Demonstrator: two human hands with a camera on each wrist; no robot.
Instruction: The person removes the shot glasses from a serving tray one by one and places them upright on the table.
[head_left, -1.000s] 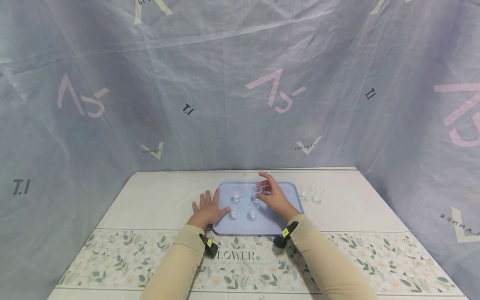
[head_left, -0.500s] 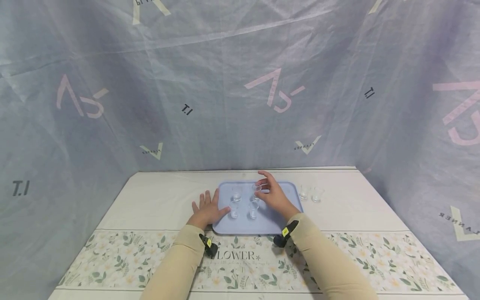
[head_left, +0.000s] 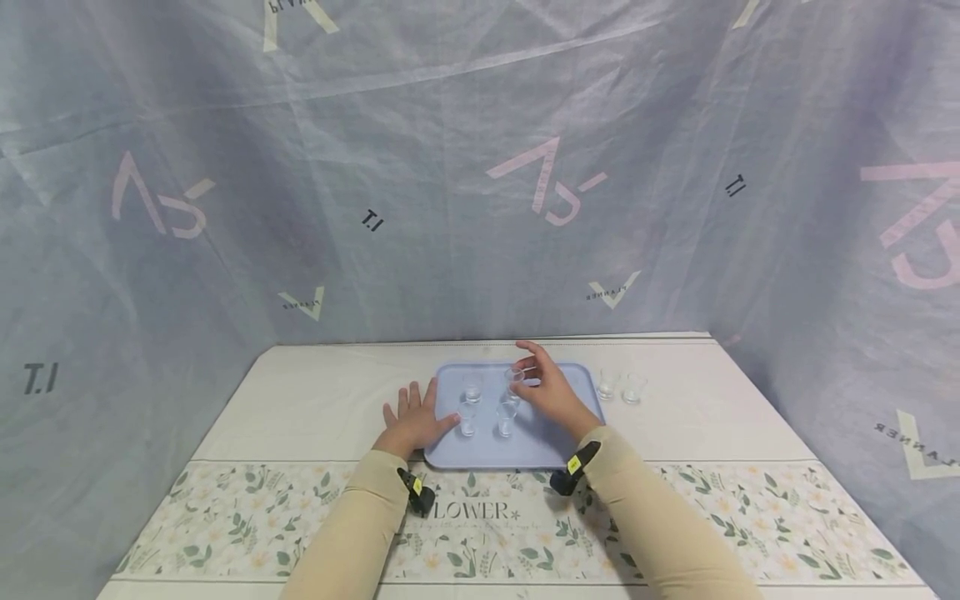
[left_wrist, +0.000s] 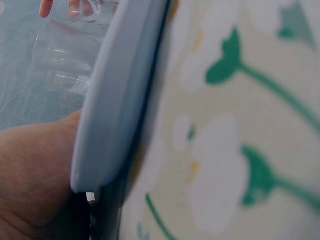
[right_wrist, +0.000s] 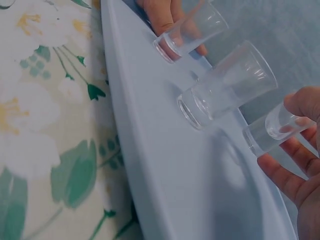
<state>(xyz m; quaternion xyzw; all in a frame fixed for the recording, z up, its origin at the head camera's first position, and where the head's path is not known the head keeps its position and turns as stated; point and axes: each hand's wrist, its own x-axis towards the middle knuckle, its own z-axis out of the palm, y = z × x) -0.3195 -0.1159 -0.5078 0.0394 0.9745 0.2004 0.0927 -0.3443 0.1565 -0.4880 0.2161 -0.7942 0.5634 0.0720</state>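
— The held glass (head_left: 514,377), where is it?

— Over the far middle of the light-blue tray (head_left: 558,450), in the right hand (head_left: 551,392). The thumb and fingertips are curled round its rim and upper wall. In the right wrist view the glass (right_wrist: 272,131) sits between the thumb above and the fingers (right_wrist: 282,176) below, tilted, its base just clear of the tray floor (right_wrist: 200,200).

— Start from the near edge. What lies there?

— A flowered tablecloth (head_left: 487,533) printed with green leaves and pale blooms, and both beige sleeves across it. Each wrist carries a small black camera with a yellow tag.

— And next?

— The tray's near rim, then two clear glasses standing in a front row, the front left glass (head_left: 468,419) and the front right glass (head_left: 507,419).

— The left hand?

— The left hand (head_left: 412,421) lies flat on the cloth at the tray's left edge, fingers straight and spread. Its thumb reaches onto the tray rim, just beside the front left glass. The left wrist view shows only the tray edge (left_wrist: 117,100) against the palm.

— Farther back?

— The back left glass (head_left: 472,387) stands upright on the tray, beside the held one.

— Anything off the tray?

— Two more glasses (head_left: 619,387) stand side by side on the plain cloth, just right of the tray. Behind the table hangs a pale grey printed sheet (head_left: 480,167).
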